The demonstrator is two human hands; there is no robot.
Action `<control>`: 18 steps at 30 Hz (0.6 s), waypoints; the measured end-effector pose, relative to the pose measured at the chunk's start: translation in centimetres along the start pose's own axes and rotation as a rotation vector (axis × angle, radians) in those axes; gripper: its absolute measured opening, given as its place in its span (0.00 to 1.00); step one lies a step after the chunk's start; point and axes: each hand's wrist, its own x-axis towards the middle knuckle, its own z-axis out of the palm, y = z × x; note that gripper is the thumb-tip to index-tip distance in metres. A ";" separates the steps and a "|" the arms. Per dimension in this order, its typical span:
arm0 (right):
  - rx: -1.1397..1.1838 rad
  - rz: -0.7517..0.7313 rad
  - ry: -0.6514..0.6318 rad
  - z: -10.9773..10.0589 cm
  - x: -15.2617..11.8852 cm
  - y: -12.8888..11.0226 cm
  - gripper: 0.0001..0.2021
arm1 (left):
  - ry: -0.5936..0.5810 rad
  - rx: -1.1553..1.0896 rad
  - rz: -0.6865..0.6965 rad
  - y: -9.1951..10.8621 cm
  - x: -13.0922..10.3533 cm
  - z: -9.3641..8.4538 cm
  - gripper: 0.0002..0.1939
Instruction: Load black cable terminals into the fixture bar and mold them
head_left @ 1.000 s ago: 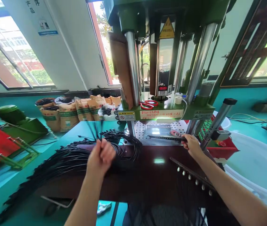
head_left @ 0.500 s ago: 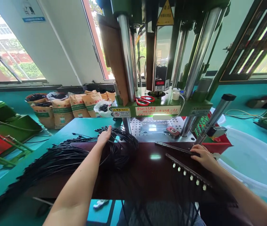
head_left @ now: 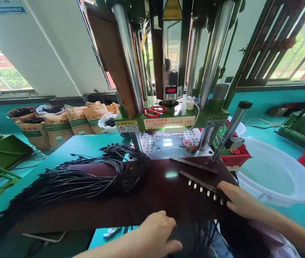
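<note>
My right hand (head_left: pixel 234 199) grips the right end of a dark metal strip (head_left: pixel 195 181) on the brown worktop. Several small pale metal connectors (head_left: pixel 201 189) stick out along its near side, with dark cables (head_left: pixel 195 215) hanging toward my lap. A second dark strip (head_left: pixel 192 165) lies just behind, untouched. My left hand (head_left: pixel 159 231) hovers over the worktop's front edge, fingers loosely bent and thumb apart, with nothing visible in it. To the left spreads a large pile of black cables (head_left: pixel 87 179), bent into a loop at its right end.
Behind the worktop (head_left: pixel 152 200) stands a green press (head_left: pixel 130 120) with steel columns. Red-handled scissors (head_left: pixel 155 111) lie on its ledge. A red-and-grey block (head_left: pixel 189 145) sits on its perforated plate. A white tub (head_left: pixel 270 172) and red bin (head_left: pixel 235 159) are at right; paper sacks (head_left: pixel 58 127) at back left.
My left hand has left the cable pile and come back toward me, to the front edge. My right hand has shifted from the rear strip to the end of the front strip. The view has turned right.
</note>
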 end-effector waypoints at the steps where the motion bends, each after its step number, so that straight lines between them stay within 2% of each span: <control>1: -0.029 0.028 -0.005 -0.7 0.6 -0.6 0.16 | 0.002 0.044 0.008 0.9 0.1 1.1 0.16; 4: -0.084 0.128 0.023 -2.8 2.7 -2.2 0.15 | 0.008 0.095 0.050 1.8 1.1 2.9 0.19; 7: -0.050 0.135 0.084 -4.4 5.2 -3.2 0.15 | -0.036 0.039 0.086 1.6 2.8 3.1 0.19; 9: -0.007 0.092 0.123 -5.2 7.2 -3.2 0.14 | -0.166 -0.096 0.038 1.3 4.3 2.9 0.20; 11: 0.047 0.040 0.146 -6.0 9.5 -3.0 0.14 | -0.342 -0.368 -0.050 1.2 5.8 2.5 0.21; 13: 0.116 -0.022 0.160 -6.8 12.0 -2.9 0.15 | -0.421 -0.743 -0.132 1.3 7.2 2.1 0.21; 16: 0.213 -0.100 0.160 -7.9 15.9 -2.8 0.15 | -0.312 -1.225 -0.168 1.4 9.2 1.1 0.19; 18: 0.255 -0.112 0.174 -8.3 18.5 -3.0 0.12 | -0.272 -1.376 -0.156 1.2 10.6 0.0 0.13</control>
